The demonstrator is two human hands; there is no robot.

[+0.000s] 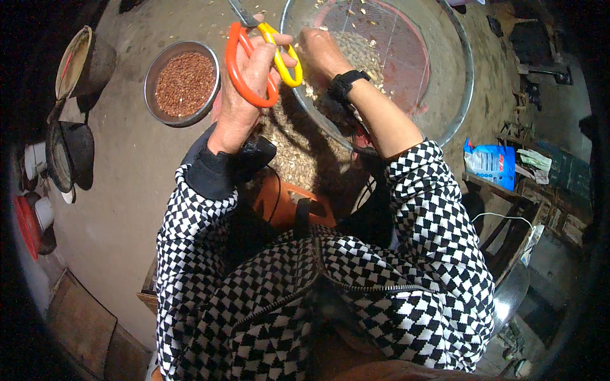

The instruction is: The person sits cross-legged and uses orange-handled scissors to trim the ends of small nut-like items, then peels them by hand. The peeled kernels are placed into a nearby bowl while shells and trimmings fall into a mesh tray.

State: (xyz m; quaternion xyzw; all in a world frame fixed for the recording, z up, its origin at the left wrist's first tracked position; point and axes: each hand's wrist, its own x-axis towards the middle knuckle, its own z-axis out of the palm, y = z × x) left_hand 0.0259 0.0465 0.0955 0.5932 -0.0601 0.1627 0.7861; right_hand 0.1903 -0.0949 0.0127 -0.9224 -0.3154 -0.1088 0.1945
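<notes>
My left hand (250, 78) grips a scissors-like hand tool (282, 57) with looped red-orange and yellow handles. Its grey metal end runs out of view at the top. Close by on the right, my right hand (321, 50) has its fingers curled down over a large round mesh sieve (464, 90) with a metal rim. What those fingers hold, if anything, is hidden. Unshelled peanuts (355, 47) lie in the sieve beyond that hand. To the left of my left hand, a metal bowl (148, 97) contains reddish shelled peanuts (186, 83).
Broken peanut shells (290, 155) are heaped below my hands, beside an orange plastic object (271, 197). At the left stand a woven basket (76, 62) and a red basin (26, 226). A blue bag (491, 164) rests on wooden furniture (505, 190) at the right.
</notes>
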